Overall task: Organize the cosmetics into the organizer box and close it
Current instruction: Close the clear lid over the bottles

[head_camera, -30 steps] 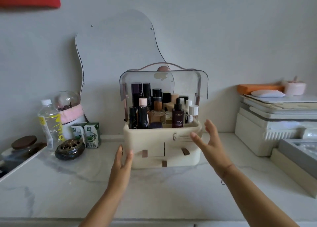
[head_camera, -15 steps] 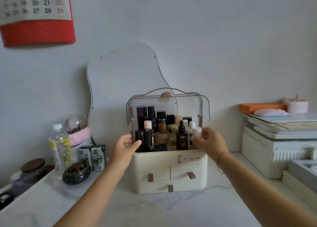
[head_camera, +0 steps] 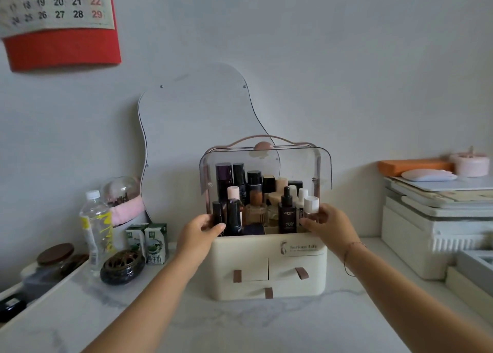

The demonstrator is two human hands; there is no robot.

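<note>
A cream organizer box with three brown-tabbed drawers stands on the marble counter. Its top compartment is packed with several upright cosmetics bottles. A clear lid with a pink handle arches over them, its front edge low over the bottles. My left hand pinches the lid's lower left corner. My right hand grips the lower right corner, beside a white-capped bottle. The fingers hide where the lid's edge sits against the box rim.
A wavy mirror leans on the wall behind the box. To the left stand a water bottle, two milk cartons, a dark incense burner and a jar. Stacked white boxes fill the right side.
Both hands went from open beside the box's base up to the clear lid's lower corners and closed on them. The view tilted upward and drew nearer.
</note>
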